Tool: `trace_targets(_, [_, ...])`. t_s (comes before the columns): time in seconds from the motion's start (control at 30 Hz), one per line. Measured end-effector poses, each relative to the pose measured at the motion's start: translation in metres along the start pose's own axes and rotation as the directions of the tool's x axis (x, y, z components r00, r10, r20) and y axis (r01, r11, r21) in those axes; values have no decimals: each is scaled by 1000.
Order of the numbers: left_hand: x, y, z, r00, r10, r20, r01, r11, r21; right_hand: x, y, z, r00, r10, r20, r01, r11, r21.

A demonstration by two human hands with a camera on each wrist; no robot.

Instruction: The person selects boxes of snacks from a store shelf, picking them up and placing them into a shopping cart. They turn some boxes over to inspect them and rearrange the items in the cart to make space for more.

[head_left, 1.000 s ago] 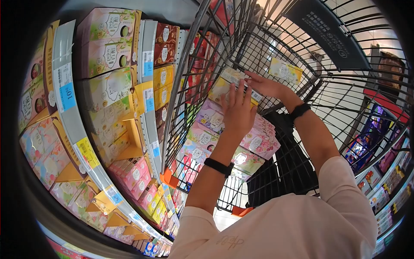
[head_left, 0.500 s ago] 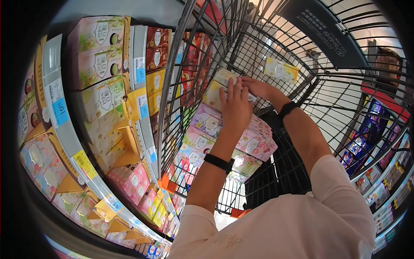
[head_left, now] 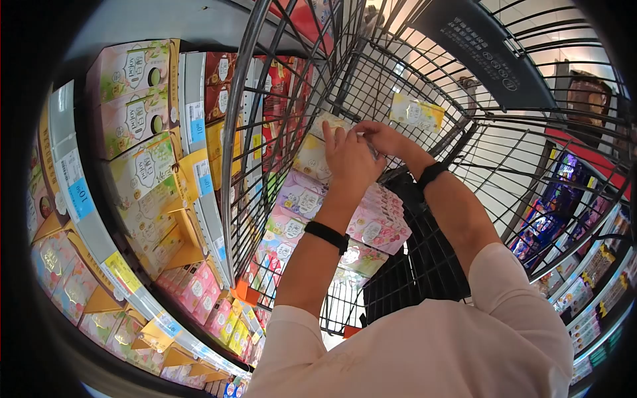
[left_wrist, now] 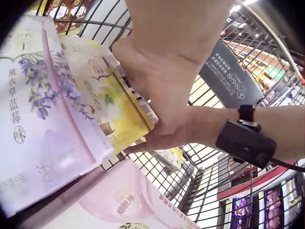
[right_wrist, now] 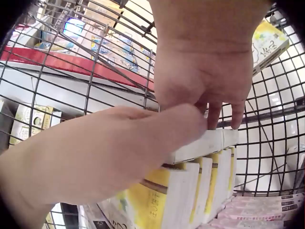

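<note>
My left hand [head_left: 352, 160] lies over a row of yellow Pejoy biscuit boxes [head_left: 312, 158] in the shopping cart, its fingers extended over their edge. Close beside it, my right hand [head_left: 390, 140] has bent fingers and grips the white end of a yellow biscuit box [right_wrist: 200, 147]; its thumb is hidden behind the left hand in the right wrist view. Lavender biscuit boxes [left_wrist: 43, 129] stand against the yellow ones. Pink biscuit boxes [head_left: 378, 222] are stacked nearer the body. One separate yellow box [head_left: 417, 114] lies farther along the cart.
The wire cart [head_left: 232, 132] surrounds the boxes, with a dark sign panel [head_left: 488, 56] on its far right side. To the left, shelves hold more biscuit boxes [head_left: 142, 169] behind price rails [head_left: 79, 196]. Another shelf with purple packets [head_left: 554, 192] is at the right.
The right hand's fingers have bent and come in against the left hand at the box end. Cart, boxes and both hands have shifted left in the head view.
</note>
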State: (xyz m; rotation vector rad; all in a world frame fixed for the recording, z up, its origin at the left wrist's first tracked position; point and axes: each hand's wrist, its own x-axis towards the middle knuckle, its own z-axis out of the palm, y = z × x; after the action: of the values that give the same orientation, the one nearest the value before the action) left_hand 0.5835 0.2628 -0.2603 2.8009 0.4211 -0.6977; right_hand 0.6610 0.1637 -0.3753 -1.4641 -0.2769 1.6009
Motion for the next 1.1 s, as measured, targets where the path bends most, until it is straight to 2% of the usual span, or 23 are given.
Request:
trace_targets(0.07, [6, 3, 2, 998, 7, 65, -16, 989, 146, 1, 0, -1, 1000, -21, -13, 20, 999, -28])
trace_targets(0.13, [11, 3, 2, 994, 0, 110, -17, 988, 151, -1, 2, 2, 988, -117, -99, 119, 993, 11])
trace_targets(0.2, [15, 4, 2, 987, -11, 161, -14, 988, 156, -2, 1, 0, 989, -116, -92, 121, 991, 55])
trace_targets(0.27, [20, 6, -2, 953, -39, 299, -22, 980, 197, -3, -4, -3, 990, -118, -79, 126, 987, 99])
trace_targets(0.33, [22, 8, -6, 953, -48, 301, -21, 975, 221, -8, -8, -12, 978, -100, -185, 86, 993, -85])
trace_targets(0.37, [22, 9, -6, 951, -52, 304, -25, 969, 246, -7, 0, -18, 904, -189, -384, 53, 940, -338])
trace_targets(0.4, [21, 8, -7, 950, -62, 305, -16, 969, 248, -6, 8, -26, 784, -320, -532, -38, 831, -555])
trace_targets(0.43, [21, 7, -6, 955, -51, 293, -24, 969, 246, 2, 33, -38, 552, -574, -605, -103, 673, -732])
trace_targets(0.47, [21, 7, -5, 959, -39, 282, -32, 969, 243, -13, 22, -44, 539, -525, -659, -292, 618, -731])
trace_targets(0.5, [20, 6, -4, 958, -46, 283, -26, 969, 245, -21, 15, -46, 576, -331, -747, -469, 615, -634])
trace_targets(0.53, [20, 6, -2, 960, -44, 275, -27, 968, 249, -27, 15, -52, 612, -216, -761, -564, 555, -611])
trace_targets(0.67, [20, 5, -1, 965, -38, 261, -27, 970, 241, -41, 42, -76, 668, -153, -729, -604, 461, -650])
trace_targets(0.77, [17, 4, -1, 971, -33, 235, -25, 971, 239, -46, 36, -74, 709, -180, -682, -530, 501, -684])
trace_targets(0.83, [19, 5, -4, 962, -40, 271, -28, 970, 242, -42, 23, -64, 713, -236, -660, -405, 629, -663])
trace_targets(0.87, [19, 5, -6, 951, -43, 307, -35, 969, 245, -37, 22, -55, 683, -357, -637, -280, 678, -680])
trace_targets(0.9, [19, 6, -7, 950, -46, 310, -32, 970, 242, -29, 19, -46, 687, -355, -634, -281, 676, -682])
trace_targets(0.97, [18, 5, -7, 952, -45, 302, -28, 972, 232, -10, 7, -29, 707, -475, -524, -52, 704, -708])
trace_targets(1.0, [18, 5, -6, 952, -51, 302, -21, 973, 228, -1, 6, -22, 712, -475, -517, -49, 701, -711])
trace_targets(1.07, [17, 2, 1, 966, -22, 259, -33, 978, 205, 19, 13, -10, 798, -461, -388, 39, 682, -730])
trace_targets(1.1, [17, 2, 6, 966, -30, 257, -25, 978, 205, 23, 15, -5, 800, -464, -380, 46, 679, -732])
